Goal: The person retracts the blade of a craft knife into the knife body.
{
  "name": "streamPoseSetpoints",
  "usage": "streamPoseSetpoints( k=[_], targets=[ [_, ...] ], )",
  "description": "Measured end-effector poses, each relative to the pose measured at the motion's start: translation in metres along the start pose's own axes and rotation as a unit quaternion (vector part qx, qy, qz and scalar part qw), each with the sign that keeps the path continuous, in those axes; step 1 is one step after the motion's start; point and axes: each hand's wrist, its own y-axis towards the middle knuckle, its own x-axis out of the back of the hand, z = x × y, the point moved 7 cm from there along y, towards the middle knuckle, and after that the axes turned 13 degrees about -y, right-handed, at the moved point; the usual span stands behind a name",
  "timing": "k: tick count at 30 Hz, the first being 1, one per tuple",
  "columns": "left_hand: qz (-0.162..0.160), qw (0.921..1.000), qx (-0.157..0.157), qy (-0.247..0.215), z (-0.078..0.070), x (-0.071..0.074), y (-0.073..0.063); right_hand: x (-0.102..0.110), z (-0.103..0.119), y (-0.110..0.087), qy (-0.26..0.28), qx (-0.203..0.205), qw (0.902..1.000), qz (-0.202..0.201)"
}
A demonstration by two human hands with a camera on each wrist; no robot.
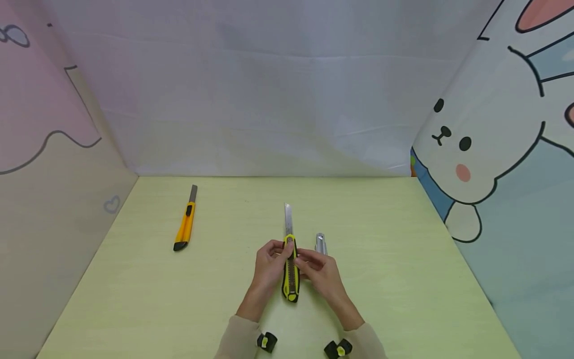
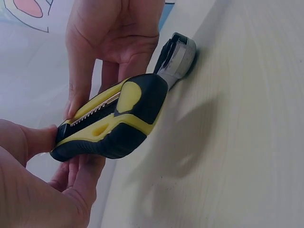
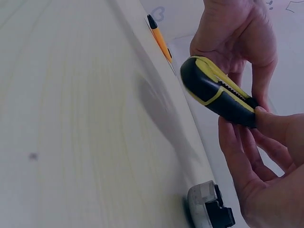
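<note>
A yellow-and-black utility knife (image 1: 291, 284) is held above the table between both hands, its blade (image 1: 288, 219) extended and pointing away from me. My left hand (image 1: 267, 267) grips it from the left, thumb laid on top near the slider. From the other side, my right hand (image 1: 325, 275) pinches the body with thumb and fingers. Both wrist views show the knife's butt end (image 2: 142, 102) sticking out past the fingers. Just beyond the right hand lies a silver utility knife (image 1: 320, 242), partly covered by that hand in the head view.
An orange utility knife (image 1: 185, 227) with its blade out lies at the left of the pale wooden table (image 1: 134, 294). A white cloth (image 1: 269, 114) hangs along the back edge, and printed panels (image 1: 515, 214) stand at the sides.
</note>
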Motion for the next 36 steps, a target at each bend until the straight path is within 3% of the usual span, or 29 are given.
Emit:
streamPoseSetpoints(
  k=[36],
  targets=[
    [0.034, 0.9991, -0.022, 0.009, -0.0003, -0.0049, -0.0027, 0.0051, -0.0064, -0.0013, 0.024, -0.055, 0.997, -0.049]
  ],
)
